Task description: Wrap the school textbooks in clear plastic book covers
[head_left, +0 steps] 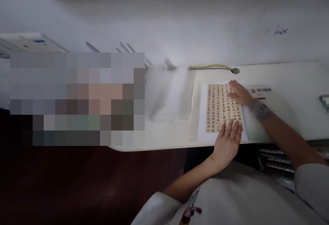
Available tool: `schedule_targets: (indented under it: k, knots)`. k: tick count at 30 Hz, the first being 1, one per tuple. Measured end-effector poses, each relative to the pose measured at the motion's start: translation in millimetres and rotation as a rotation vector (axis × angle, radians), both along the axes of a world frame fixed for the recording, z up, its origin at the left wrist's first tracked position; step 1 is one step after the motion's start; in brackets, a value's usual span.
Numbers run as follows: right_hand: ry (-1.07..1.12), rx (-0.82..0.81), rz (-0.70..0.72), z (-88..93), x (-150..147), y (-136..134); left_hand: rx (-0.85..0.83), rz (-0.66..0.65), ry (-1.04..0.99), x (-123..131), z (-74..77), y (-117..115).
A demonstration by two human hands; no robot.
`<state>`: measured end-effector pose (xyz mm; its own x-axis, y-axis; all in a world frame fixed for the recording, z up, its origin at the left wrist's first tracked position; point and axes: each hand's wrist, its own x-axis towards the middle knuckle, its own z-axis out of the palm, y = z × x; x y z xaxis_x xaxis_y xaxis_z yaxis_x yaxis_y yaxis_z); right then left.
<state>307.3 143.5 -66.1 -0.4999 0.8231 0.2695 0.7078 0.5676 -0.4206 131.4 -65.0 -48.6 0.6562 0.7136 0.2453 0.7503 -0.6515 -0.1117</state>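
Observation:
A calligraphy practice book (259, 112) lies flat on the white tabletop, with a page or sheet of Chinese characters in columns (214, 108) over its left part. A clear plastic edge shows around the book. My left hand (227, 144) rests on the lower edge of the character sheet, fingers stretched out and pointing away from me. On the upper right of the sheet lies my right hand (240, 93), its fingers extended to the left. A grey band (262, 108) circles my right wrist. Neither hand grips anything.
Left of the book, a clear plastic sheet (169, 98) lies on the white table (295, 115). A yellow cable (213, 65) runs into a round hole (235, 71) by the wall. A pixelated patch covers the far left. A dark object (326, 101) shows at the right edge.

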Motion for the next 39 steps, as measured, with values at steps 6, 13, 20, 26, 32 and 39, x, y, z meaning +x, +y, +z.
schedule_targets:
  k: [6, 13, 20, 26, 32, 39]
  knots:
    - [-0.23, 0.101, 0.006, 4.5, -8, -9, -0.029, 0.012, -0.022, -4, -11.1, -1]
    - [-0.197, 0.147, -0.069, 3.2, -11, -10, -0.055, 0.03, -0.197, -21, -4.2, 5]
    - [-0.262, 0.12, 0.017, -3.5, -6, -8, -0.135, 0.625, -0.404, -105, 2.2, 37]
    - [-0.282, 0.084, 0.057, -1.2, -4, -7, -0.495, 0.64, -0.92, -121, -3.4, 37]
    - [-0.062, 0.035, -0.134, -2.7, -10, -18, -0.888, 0.665, -1.53, -124, 10.3, 44]
    - [0.233, -0.17, -0.176, 7.8, -3, -81, -1.163, 0.339, -1.633, -96, 62.3, 51]
